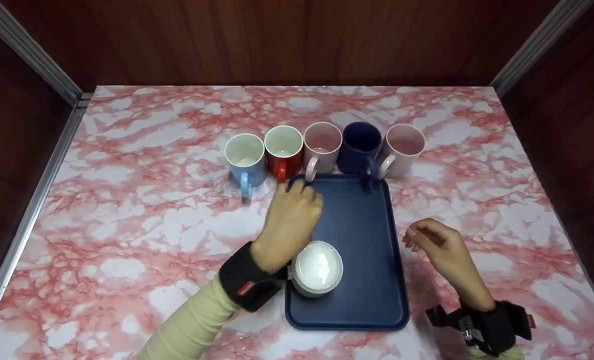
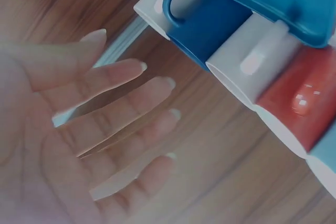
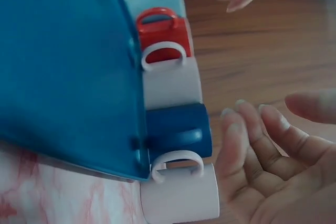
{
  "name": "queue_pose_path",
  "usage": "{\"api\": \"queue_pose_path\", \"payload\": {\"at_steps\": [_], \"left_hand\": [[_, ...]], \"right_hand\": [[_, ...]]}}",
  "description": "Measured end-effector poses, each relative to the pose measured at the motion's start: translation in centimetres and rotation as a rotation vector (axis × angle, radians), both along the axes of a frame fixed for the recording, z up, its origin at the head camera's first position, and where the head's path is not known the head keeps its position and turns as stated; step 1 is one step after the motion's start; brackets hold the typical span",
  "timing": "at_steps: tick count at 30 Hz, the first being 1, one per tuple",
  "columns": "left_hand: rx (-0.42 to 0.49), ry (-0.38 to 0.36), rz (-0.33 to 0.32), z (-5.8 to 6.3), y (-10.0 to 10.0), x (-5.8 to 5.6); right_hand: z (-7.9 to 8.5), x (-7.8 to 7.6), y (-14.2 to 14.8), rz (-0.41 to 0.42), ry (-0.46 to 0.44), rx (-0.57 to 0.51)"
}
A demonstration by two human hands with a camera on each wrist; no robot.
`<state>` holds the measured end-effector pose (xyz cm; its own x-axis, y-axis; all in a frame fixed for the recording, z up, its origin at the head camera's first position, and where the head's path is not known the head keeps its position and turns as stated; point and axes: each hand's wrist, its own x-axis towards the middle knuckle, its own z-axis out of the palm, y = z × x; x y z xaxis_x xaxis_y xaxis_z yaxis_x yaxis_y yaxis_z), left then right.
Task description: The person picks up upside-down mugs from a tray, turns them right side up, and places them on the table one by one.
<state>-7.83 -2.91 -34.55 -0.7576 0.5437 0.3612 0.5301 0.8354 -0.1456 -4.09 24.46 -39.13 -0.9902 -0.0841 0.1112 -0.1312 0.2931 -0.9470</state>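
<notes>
My left hand (image 1: 290, 220) hovers over the left edge of the dark blue tray (image 1: 359, 240), just short of the red mug (image 1: 285, 165). In the left wrist view its fingers (image 2: 126, 98) are extended and hold nothing. On the tray's near left part stands a white mug (image 1: 318, 270), close beside my left wrist. To the right of the tray, my right hand (image 1: 442, 250) is in the air, fingers loosely bent, with nothing in it. Behind the tray stand a light blue mug (image 1: 249, 167), a pink mug (image 1: 322, 155), a dark blue mug (image 1: 357, 155) and another pink mug (image 1: 404, 155).
The row of mugs runs side by side along the tray's far edge, handles toward me. They rest on a red-and-white marbled tabletop (image 1: 126, 225). A brown wood-grain wall (image 1: 297, 45) rises behind, with metal-framed panels at both sides.
</notes>
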Motion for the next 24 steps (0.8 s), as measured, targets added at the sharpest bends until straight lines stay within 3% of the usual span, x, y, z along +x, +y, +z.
{"api": "queue_pose_path", "payload": {"at_steps": [7,12,18,24], "left_hand": [[0.095,-0.147,0.001,-2.0,-3.4,3.2],[0.125,-0.311,0.005,-3.4,-4.9,5.2],[0.195,-0.406,-0.035,-4.5,-5.9,6.6],[0.286,-0.448,-0.072,-5.3,-6.2,7.4]], "right_hand": [[-1.1,-0.2,-1.3,0.124,0.422,0.425],[-1.5,-0.4,-2.1,0.228,0.615,0.597],[-2.1,-0.4,-2.6,0.285,0.738,0.693],[-2.8,0.0,-2.8,0.31,0.726,0.719]]}}
